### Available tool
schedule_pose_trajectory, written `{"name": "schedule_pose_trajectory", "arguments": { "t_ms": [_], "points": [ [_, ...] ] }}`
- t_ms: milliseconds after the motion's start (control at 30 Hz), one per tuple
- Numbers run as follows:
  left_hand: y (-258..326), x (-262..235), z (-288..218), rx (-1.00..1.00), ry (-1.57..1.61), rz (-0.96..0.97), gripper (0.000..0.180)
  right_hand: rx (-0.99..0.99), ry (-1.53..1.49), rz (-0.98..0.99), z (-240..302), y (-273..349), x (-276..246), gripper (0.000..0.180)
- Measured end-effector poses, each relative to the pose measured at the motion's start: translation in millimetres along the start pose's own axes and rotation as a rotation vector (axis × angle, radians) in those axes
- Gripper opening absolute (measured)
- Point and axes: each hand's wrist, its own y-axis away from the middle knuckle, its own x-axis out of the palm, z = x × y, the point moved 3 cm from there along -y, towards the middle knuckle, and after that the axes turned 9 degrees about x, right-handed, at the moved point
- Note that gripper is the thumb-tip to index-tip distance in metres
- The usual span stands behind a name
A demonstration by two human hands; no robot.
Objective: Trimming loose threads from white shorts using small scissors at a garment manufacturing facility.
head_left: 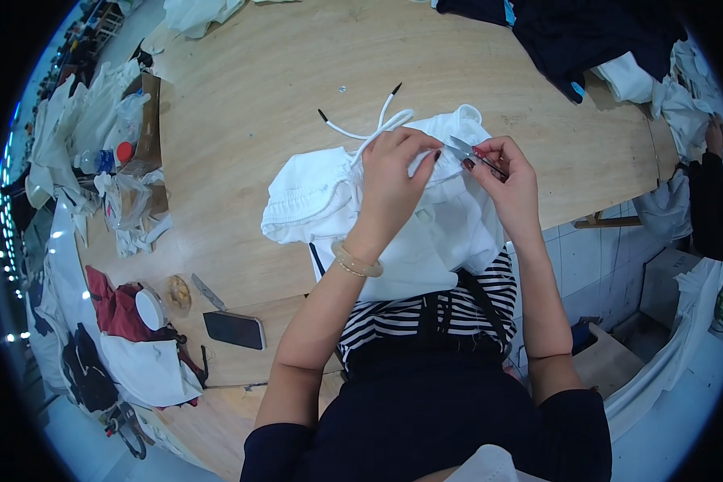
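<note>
A white garment with a gathered elastic waistband lies bunched at the table's near edge and over my lap. From its top a white drawstring with black tips runs out onto the wood. My left hand is closed, pinching the garment's fabric between thumb and fingers; the exact bit held is too small to make out. In my right hand is a pair of small metal thread snips. Their blades point left, close to the left fingertips, and appear slightly apart.
On the wooden table, a black phone, a slim metal tool and a white round lid lie at left. A cardboard box stands beyond. Dark garments cover the far right. Another person's dark sleeve shows at the right rim.
</note>
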Motion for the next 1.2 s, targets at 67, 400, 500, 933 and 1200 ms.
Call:
{"name": "schedule_pose_trajectory", "arguments": {
  "t_ms": [67,400,500,933,1200],
  "points": [
    [0,3,-13,0.138,-0.209,-0.113,0.01,-0.012,0.078,-0.011,5,2,-1,0.022],
    [3,9,-15,0.146,-0.252,-0.176,0.01,-0.077,0.376,-0.078,36,14,-7,0.023],
    [4,11,-12,0.095,-0.171,-0.182,0.009,-0.17,0.502,-0.085,37,12,-14,0.023],
    [1,6,-20,0.201,-0.289,-0.158,0.009,-0.419,0.768,-0.037,49,0,-7,0.017],
    [0,2,-20,0.177,-0.262,-0.172,0.009,-0.408,0.784,-0.002,52,-2,-7,0.017]
  ]
}}
